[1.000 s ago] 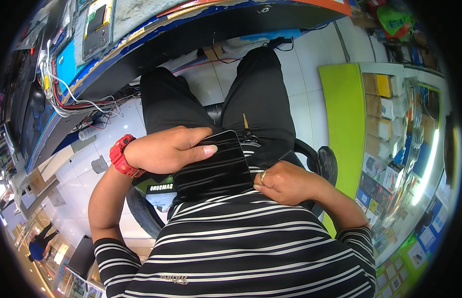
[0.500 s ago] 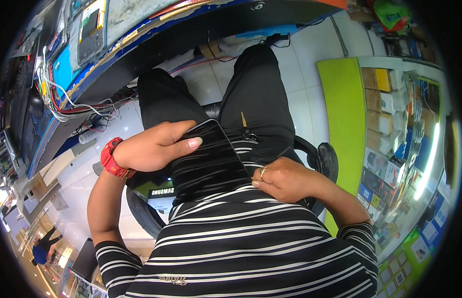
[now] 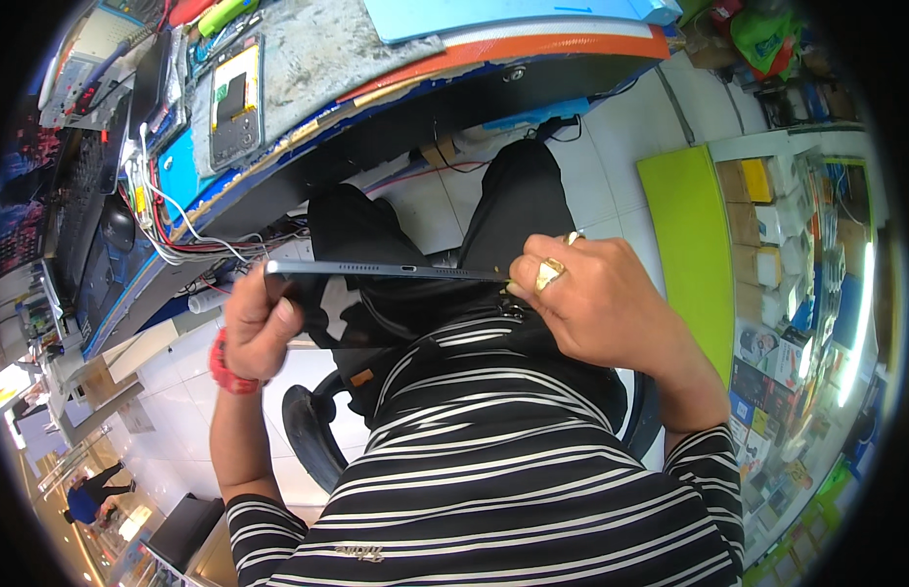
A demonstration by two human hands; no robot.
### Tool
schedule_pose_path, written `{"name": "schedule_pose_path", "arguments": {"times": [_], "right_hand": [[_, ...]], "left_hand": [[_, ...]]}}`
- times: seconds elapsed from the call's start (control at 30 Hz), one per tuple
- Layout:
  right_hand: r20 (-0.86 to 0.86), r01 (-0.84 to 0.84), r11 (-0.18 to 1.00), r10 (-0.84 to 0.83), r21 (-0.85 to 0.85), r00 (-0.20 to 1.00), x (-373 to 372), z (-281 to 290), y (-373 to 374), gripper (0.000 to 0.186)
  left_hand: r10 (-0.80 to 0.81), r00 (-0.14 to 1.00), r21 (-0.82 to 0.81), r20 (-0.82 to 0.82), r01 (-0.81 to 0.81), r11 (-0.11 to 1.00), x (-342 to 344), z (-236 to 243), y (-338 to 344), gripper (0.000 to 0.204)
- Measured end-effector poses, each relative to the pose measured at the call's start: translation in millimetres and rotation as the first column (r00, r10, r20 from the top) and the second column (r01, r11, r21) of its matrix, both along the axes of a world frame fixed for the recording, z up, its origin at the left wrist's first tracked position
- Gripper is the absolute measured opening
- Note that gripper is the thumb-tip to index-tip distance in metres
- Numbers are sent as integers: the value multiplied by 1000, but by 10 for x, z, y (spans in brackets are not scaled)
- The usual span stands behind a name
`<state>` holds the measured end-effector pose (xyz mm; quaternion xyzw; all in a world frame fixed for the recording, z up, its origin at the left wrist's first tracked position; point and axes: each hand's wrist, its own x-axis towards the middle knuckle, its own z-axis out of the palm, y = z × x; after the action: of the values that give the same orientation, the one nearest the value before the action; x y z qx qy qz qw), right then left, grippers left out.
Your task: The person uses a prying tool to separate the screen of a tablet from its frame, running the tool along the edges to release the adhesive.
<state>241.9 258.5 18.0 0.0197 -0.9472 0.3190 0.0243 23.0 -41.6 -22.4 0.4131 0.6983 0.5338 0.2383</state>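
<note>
A thin dark tablet is held above my lap, turned so that its narrow edge with a port and speaker holes faces up. My left hand, with a red watch at the wrist, is closed around its left end, thumb on the screen side. At the opposite end, my right hand has its fingers curled in a pinch on the tablet's corner. Rings show on that hand. Whether something small is also between those right fingertips cannot be seen. Below the edge, the dark glossy screen partly shows.
Ahead is a workbench bearing an opened phone with its battery exposed and a light blue mat. A mouse and bundled cables are at the left. A glass display cabinet stands at the right. A chair armrest is beside me.
The tablet has tilted from screen-up to edge-up. My right hand has risen from near my waist to its right end. The view has shifted, showing more of the bench.
</note>
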Motion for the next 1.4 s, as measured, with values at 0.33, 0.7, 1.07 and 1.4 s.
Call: {"name": "schedule_pose_path", "arguments": {"times": [0.33,0.7,1.07,1.4], "right_hand": [[-17,-135,987,137,91,990,-239,-422,-49,16],[-10,-254,967,254,-34,967,-544,-356,-264,13],[79,-155,969,173,-193,982,-842,-735,-173,10],[212,12,912,82,-409,974,-704,-963,-246,19]], "left_hand": [[296,941,60,164,-309,949,669,-965,-505,34],[-221,755,-323,-617,13,946,258,438,101,24],[-247,724,-397,-644,-40,917,222,8,423,14],[-259,763,-400,-592,1,917,202,-69,440,10]]}}
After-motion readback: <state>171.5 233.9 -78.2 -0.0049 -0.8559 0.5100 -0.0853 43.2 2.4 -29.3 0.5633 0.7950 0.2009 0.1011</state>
